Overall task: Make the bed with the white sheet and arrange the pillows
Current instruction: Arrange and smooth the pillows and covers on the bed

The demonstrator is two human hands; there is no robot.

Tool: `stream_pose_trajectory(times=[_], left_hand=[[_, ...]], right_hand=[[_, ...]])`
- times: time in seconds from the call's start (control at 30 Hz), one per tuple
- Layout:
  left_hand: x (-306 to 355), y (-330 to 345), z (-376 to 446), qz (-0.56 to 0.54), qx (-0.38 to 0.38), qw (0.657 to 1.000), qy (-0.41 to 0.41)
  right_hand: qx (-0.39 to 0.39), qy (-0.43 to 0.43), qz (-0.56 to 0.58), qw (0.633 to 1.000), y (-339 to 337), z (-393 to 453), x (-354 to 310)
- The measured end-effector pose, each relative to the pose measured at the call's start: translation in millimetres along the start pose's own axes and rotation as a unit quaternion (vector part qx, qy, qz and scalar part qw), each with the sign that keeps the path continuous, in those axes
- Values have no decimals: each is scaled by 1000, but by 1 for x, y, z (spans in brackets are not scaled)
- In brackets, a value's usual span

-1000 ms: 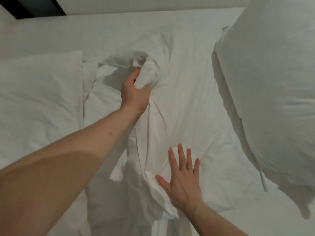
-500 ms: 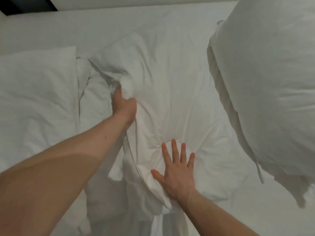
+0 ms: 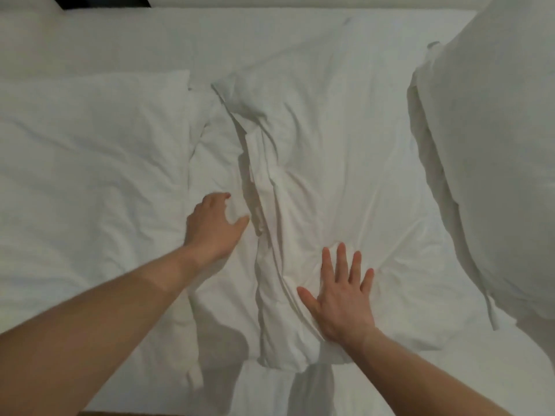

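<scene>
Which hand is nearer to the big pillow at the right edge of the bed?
The right hand. It presses flat on the middle pillow, with bare cloth between it and the big pillow. The left hand lies farther away, beyond the middle pillow's bunched fold.

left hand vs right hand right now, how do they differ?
Left hand has its fingers loosely curled with nothing in them; right hand is spread flat, fingers straight. The left sits beside the bunched fold on the middle pillow; the right presses down on that pillow nearer the person. Both are bare and neither grips cloth.
</scene>
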State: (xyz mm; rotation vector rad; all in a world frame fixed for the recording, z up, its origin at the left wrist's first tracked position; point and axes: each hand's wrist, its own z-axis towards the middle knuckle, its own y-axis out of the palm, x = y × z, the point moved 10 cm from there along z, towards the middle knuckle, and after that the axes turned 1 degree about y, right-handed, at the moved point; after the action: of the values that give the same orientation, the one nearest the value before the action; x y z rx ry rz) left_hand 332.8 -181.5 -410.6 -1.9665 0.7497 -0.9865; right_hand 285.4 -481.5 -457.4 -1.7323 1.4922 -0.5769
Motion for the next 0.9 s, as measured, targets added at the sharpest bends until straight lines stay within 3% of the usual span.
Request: stream_pose_trajectory(times=[0.03,0.1,0.2,0.27,0.33,0.4,0.47,0.5,0.57,0.67,0.73,0.8,0.87,0.9], left_hand=[[-17,-7,-13,107,6,993,48],[-75,-14,-24,287,-43,954,70],[-161,-35,-23,395,-94,914,26],[-192,-46,-21,373,-82,924,5],[-208,-43,-21,322,-105,941,-2],[-212,-32,-20,265,-185,946,-5],[-195,-32,0,229,-223,948,-7],[-182,-46,16,187,-196,963,-20],[-155,-86,49,68,-65,995,-41],[-144,-124,78,-2,101,992,-78],[-154,-112,82,-6,102,987,-121],[-170,-90,84,-3,57,987,-148],[-180,-74,87,4,23,990,-141],[-179,-77,88,-2,44,992,-122]], right_hand=[[-5,0,0,1000,1,-5,-4],[3,-8,20,1000,1,-16,-18],[95,-59,117,987,-17,-33,-65],[155,-136,158,966,-27,-49,-113],[135,-192,182,955,-17,-62,-171],[-10,-151,256,955,22,-68,-222],[-162,-53,353,920,72,-67,-252],[-182,-25,369,911,88,-63,-264],[-168,7,351,921,105,-54,-278],[-145,25,367,919,119,-55,-289],[-159,34,381,910,130,-64,-294],[-189,48,411,891,140,-72,-301],[-200,50,446,871,143,-72,-314],[-200,45,458,865,143,-70,-322]])
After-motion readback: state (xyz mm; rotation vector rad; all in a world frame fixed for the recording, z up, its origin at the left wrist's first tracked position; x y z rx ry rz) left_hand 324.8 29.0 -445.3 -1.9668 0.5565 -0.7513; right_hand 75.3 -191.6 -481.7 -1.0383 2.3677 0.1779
